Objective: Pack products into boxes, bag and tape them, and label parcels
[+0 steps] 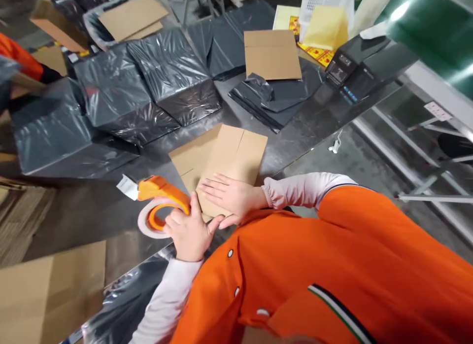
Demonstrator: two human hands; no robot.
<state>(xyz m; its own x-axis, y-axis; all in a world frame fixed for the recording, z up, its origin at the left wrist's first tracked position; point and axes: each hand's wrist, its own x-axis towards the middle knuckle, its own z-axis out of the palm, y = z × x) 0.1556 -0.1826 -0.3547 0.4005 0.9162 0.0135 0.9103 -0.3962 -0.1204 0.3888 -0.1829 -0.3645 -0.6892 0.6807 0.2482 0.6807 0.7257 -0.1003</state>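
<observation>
The upper body is covered by a bright orange polo shirt [318, 265] with a short sleeve edged in a dark band and a thin white line. Its front placket [232, 272] carries round white snap buttons [230, 253], and the collar [342, 317] is orange with green, white and dark stripes along its edge. Beneath the polo runs a pale pink long-sleeved undershirt [299, 191], softly creased along both arms and gathered into ribbed cuffs [272, 194] at the wrists, past which each hand [231, 196] is bare, with no gloves, rings or watch visible.
</observation>
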